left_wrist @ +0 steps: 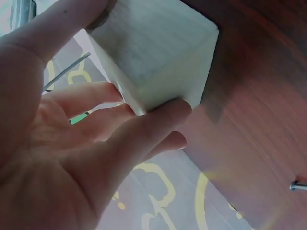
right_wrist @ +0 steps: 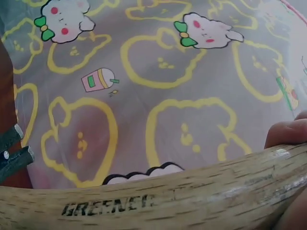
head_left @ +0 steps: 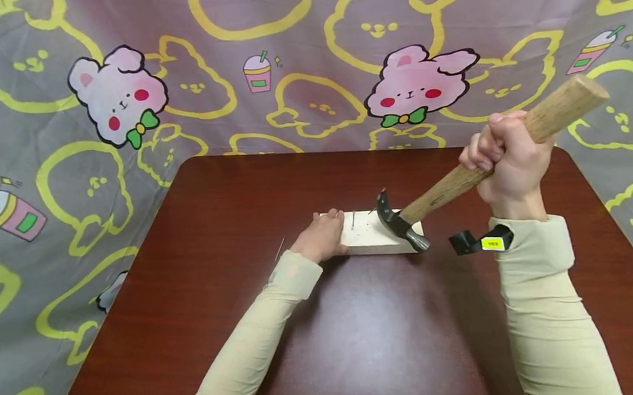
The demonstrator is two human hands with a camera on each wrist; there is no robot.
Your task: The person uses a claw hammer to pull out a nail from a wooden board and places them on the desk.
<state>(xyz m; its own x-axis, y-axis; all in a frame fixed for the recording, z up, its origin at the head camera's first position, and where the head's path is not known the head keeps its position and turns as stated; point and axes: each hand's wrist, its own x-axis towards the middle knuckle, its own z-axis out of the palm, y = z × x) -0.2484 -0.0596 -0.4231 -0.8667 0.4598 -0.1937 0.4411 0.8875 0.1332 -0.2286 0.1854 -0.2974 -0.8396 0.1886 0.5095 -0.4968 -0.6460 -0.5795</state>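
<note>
In the head view my right hand (head_left: 516,155) grips a claw hammer (head_left: 451,186) by its wooden handle, the handle slanting up to the right. The steel head (head_left: 394,222) is over the right part of a pale wooden block (head_left: 373,237); I cannot tell whether they touch. My left hand (head_left: 322,234) holds the block's left end, thumb and fingers around its sides in the left wrist view. A nail (head_left: 353,219) stands up from the block, and another is partly visible beside the claw. Dark lettering marks the handle (right_wrist: 192,201) in the right wrist view.
A loose nail (head_left: 280,248) lies on the dark red-brown table (head_left: 226,199), left of the block. Cartoon-patterned cloth (head_left: 303,42) hangs behind the table and along its sides. A black wrist mount (head_left: 467,242) juts out from the right sleeve.
</note>
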